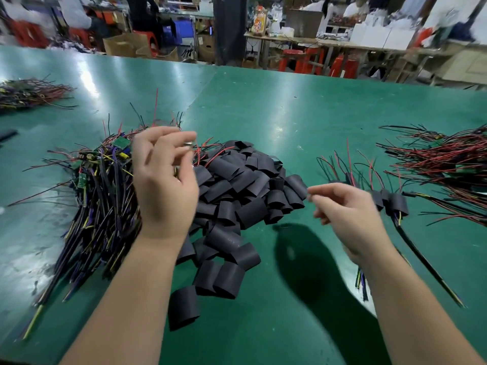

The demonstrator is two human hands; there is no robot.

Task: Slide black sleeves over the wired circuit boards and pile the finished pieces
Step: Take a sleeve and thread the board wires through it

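A heap of short black sleeves [237, 196] lies in the middle of the green table [290, 114]. To its left is a pile of bare wired circuit boards [102, 191] with green boards and dark, yellow and red wires. My left hand [163, 180] hovers over that pile's right edge, fingers curled around a small wired circuit board [188, 145] whose metal parts and red wires show at the fingertips. My right hand [345, 212] pinches the right edge of a black sleeve [296, 186] on the heap. Sleeved finished pieces [395, 204] lie just behind the right hand.
A bundle of red and black wired pieces [445, 159] lies at the far right, and another wire bundle [29, 93] at the far left. Beyond the table's far edge are red stools [311, 61], cardboard boxes [123, 44], benches and people.
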